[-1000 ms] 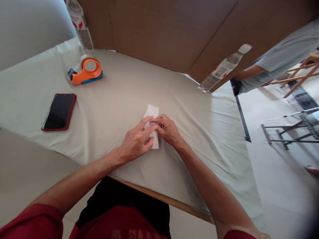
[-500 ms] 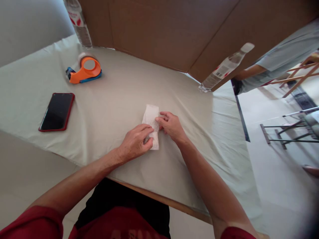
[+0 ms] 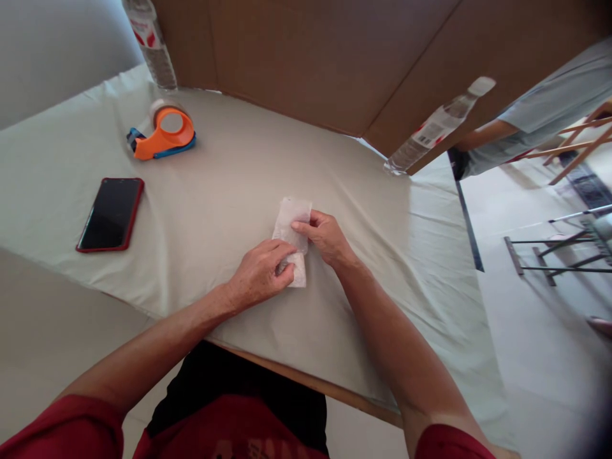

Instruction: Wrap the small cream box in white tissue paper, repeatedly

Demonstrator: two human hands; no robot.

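Observation:
A white paper tissue point(image 3: 292, 213), folded into a narrow strip, lies on the cloth-covered table in front of me. My left hand point(image 3: 262, 271) is on its lower left part, thumb and fingers curled and closed on it. On the upper right side, my right hand point(image 3: 325, 237) pinches the tissue's edge, thumb on top and fingers behind. The layer between the right thumb and fingers is thin and slightly raised. Some of the lower tissue is hidden under the left fingers.
A phone in a red case point(image 3: 109, 215) and an orange tape dispenser point(image 3: 165, 132) lie to the left. Water bottles stand at the back left point(image 3: 152, 48) and back right point(image 3: 437, 131), against a brown cardboard panel point(image 3: 306, 57). Another person's arm point(image 3: 490, 135) shows beyond the panel.
My right hand has shifted slightly left and changed its grip, now pinching the tissue with fingers behind it. The tissue's upper part looks wider and spread. My left hand has stayed in place.

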